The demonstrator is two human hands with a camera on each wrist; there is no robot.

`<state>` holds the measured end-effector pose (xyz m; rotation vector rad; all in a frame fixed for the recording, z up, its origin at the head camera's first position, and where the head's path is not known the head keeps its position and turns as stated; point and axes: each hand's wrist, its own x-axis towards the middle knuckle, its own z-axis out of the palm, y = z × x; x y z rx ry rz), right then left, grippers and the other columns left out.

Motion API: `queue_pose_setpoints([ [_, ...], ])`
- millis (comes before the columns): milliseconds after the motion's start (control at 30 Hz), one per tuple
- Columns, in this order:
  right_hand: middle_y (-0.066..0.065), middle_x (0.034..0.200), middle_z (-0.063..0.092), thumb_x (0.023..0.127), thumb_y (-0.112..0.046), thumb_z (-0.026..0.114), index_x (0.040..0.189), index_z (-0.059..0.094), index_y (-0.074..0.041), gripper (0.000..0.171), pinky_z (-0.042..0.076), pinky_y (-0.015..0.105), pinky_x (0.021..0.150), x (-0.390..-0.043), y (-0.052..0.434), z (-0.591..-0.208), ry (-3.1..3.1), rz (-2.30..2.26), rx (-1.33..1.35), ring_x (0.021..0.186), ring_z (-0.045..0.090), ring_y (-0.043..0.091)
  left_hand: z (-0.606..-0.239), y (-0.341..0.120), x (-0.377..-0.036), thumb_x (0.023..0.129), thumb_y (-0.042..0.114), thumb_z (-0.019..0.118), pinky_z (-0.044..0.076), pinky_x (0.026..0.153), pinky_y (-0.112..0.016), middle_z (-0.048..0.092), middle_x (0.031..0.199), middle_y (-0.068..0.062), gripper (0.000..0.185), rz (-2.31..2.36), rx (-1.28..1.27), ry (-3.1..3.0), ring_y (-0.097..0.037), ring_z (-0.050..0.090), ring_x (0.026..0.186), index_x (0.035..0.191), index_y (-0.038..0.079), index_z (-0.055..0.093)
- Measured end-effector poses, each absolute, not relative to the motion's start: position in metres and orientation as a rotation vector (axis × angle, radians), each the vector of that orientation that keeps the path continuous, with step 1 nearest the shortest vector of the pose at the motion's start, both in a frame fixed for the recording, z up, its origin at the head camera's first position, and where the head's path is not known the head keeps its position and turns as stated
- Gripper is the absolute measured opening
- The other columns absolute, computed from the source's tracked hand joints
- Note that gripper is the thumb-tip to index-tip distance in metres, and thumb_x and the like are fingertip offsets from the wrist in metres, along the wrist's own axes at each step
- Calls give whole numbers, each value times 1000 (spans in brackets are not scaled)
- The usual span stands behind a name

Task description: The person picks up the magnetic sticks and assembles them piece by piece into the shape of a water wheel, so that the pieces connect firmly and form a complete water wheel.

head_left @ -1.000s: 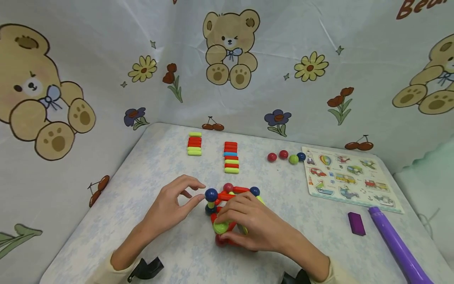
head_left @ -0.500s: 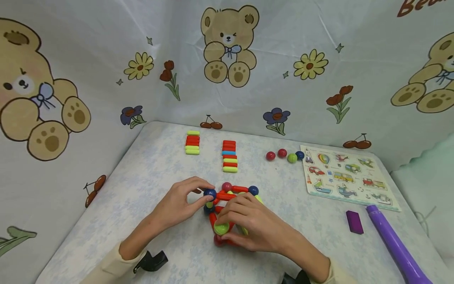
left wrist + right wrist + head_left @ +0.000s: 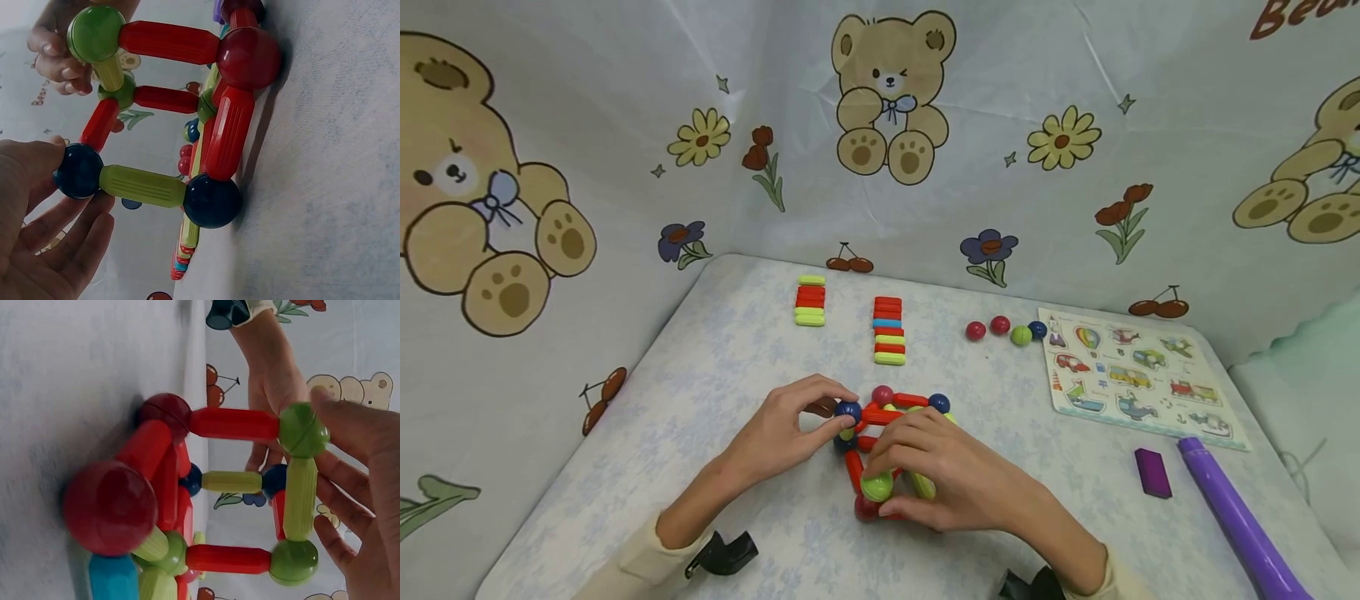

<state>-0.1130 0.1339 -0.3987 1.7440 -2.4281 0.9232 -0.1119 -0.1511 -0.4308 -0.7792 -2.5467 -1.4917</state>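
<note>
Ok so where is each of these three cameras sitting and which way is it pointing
Head: looks forward and down over the table; both hands flank the toy frame.
Left wrist: beside the left hand, looking across the frame; fingers pinch a dark blue ball.
Right wrist: by the right hand, looking back across; fingers hold a green ball.
Both wrist views share the frame and the opposite hand.
</note>
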Motion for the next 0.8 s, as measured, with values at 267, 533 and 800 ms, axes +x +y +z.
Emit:
queue_pose_setpoints([
  [267, -4, 125, 74, 98, -13, 81, 128, 72, -17, 32, 57, 39, 102, -176, 147, -387, -2459, 1162, 1468, 119, 67, 17, -433, -152, -112, 101, 24, 79, 64, 88, -33, 73, 119, 8, 25, -1541, -785, -2537, -9, 75, 100, 125, 23, 75],
  [533, 9, 118, 76, 98, -9, 80, 123, 74, -6, 26, 62, 47, 94, -254, 136, -420, -2820, 983, 1307, 109, 71, 29, -432, -151, -111, 102, 27, 78, 64, 90, -34, 73, 121, 8, 26, -1554, -751, -2576, -8, 74, 102, 127, 24, 74],
  [800, 3, 115, 76, 96, -9, 82, 121, 76, -10, 26, 61, 40, 97, -274, 124, -444, -2960, 764, 1286, 110, 71, 22, -434, -151, -110, 102, 29, 78, 64, 89, -35, 72, 120, 10, 25, -1555, -740, -2564, -8, 74, 101, 127, 26, 74],
])
